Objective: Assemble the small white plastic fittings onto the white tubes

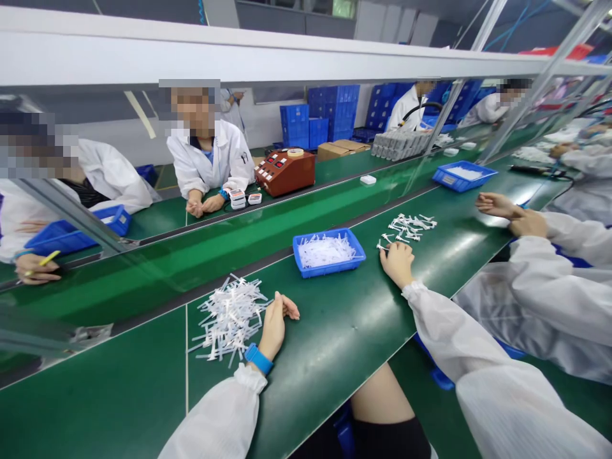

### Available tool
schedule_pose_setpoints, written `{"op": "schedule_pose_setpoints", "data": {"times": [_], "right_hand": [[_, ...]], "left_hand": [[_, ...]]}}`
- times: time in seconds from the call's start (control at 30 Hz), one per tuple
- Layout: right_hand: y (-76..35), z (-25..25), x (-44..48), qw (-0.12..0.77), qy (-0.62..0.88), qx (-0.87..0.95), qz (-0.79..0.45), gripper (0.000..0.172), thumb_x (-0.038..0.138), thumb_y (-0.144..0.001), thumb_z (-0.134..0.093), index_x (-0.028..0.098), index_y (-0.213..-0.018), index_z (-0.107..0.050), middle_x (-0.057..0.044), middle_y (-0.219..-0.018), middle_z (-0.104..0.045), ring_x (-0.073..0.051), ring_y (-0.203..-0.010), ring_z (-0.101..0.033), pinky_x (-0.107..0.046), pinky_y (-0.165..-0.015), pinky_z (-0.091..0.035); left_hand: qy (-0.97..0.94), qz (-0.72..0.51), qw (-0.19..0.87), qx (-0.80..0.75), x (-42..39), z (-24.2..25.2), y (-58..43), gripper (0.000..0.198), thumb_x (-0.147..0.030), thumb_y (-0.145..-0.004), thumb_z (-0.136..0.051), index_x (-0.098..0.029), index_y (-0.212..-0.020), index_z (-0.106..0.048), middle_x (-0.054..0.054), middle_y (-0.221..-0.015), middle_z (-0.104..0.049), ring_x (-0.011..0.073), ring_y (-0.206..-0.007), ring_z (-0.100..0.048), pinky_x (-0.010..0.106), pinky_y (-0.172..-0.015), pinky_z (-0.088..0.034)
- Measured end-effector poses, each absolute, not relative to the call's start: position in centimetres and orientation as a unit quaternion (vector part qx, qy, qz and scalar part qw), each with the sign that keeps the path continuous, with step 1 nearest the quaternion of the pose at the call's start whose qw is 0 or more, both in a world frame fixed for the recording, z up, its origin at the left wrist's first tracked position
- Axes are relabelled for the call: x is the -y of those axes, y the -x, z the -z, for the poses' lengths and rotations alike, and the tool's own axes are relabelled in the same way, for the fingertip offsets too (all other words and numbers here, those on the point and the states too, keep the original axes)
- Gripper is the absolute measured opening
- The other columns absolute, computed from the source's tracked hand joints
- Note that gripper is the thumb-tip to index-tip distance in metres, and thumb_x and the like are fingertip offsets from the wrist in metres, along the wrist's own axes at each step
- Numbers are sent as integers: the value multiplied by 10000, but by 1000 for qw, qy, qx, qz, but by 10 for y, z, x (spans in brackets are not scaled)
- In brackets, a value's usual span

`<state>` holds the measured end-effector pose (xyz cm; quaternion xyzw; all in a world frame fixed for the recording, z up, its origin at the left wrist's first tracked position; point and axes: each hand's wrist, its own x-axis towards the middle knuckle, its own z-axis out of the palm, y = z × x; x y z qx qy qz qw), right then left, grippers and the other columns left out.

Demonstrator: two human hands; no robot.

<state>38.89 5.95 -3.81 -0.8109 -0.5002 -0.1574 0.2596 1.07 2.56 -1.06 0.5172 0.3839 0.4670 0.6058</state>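
Observation:
My left hand [277,320], with a blue wristband, rests on its edge on the green table, fingers loosely bent and apart, nothing in them. It lies against the right side of a large pile of thin white plastic pieces [232,315] with translucent stems. My right hand [398,264] lies palm down with loosely curved, slightly parted fingers. Its fingertips are beside a smaller group of white plastic pieces [412,226], close to one at its near left end. Between my hands stands a blue tray [329,270] filled with translucent white strips [327,250].
Behind my table runs a green conveyor belt [239,248]. A co-worker sits opposite, beside a brown control box [285,172]. At right are another worker's hands [514,213] and a second blue tray [461,183]. A metal post [79,217] rises at left; a white shelf [287,54] crosses above.

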Motion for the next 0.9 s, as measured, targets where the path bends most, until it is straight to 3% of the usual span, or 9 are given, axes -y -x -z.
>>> {"op": "schedule_pose_setpoints", "data": {"times": [0.13, 0.3, 0.43, 0.57, 0.7, 0.9], "right_hand": [[-382, 45, -64, 266, 823, 492, 95, 205, 299, -898, -471, 124, -871, -574, -180, -1000, -578, -329, -1008, -456, -442, -797, -383], [-358, 39, -57, 459, 727, 501, 98, 260, 373, -931, -406, 162, -871, -544, -125, -914, -582, -271, -927, -479, -423, -829, -382], [-324, 25, -42, 568, 635, 508, 129, 202, 356, -940, -417, 184, -894, -513, -94, -890, -554, -246, -914, -493, -417, -871, -380], [-262, 18, -21, 588, 544, 592, 85, 88, 268, -928, -450, 200, -902, -501, -81, -885, -532, -240, -901, -506, -414, -837, -402], [-190, 15, -6, 573, 444, 687, -56, 70, 214, -932, -439, 217, -930, -508, -68, -888, -550, -222, -895, -520, -395, -818, -435], [-133, 11, -16, 567, 416, 677, -217, 111, 263, -950, -443, 212, -898, -526, -64, -897, -569, -201, -917, -545, -360, -841, -471]], "left_hand": [[-538, -461, 600, -371, -25, 11, -11, 562, -613, -899, -349, -168, -591, -503, 30, -592, -581, 132, -535, -536, 257, -560, -422], [-541, -467, 588, -379, -24, 10, -12, 542, -596, -900, -368, -169, -600, -515, 28, -590, -581, 131, -538, -537, 258, -564, -430], [-562, -451, 561, -407, -23, 8, -13, 522, -572, -894, -409, -157, -632, -587, 39, -588, -612, 135, -537, -545, 256, -564, -438], [-639, -395, 521, -404, -22, 6, -14, 382, -466, -891, -494, -158, -837, -713, 79, -828, -714, 167, -713, -628, 262, -658, -481], [-631, -419, 539, -369, -21, 7, -14, 363, -397, -847, -587, -204, -1148, -651, 96, -1188, -656, 213, -982, -640, 323, -857, -501], [-576, -516, 505, -384, -26, 7, -9, 354, -427, -869, -547, -170, -1076, -676, 108, -1229, -631, 236, -1173, -552, 371, -1028, -400]]}}
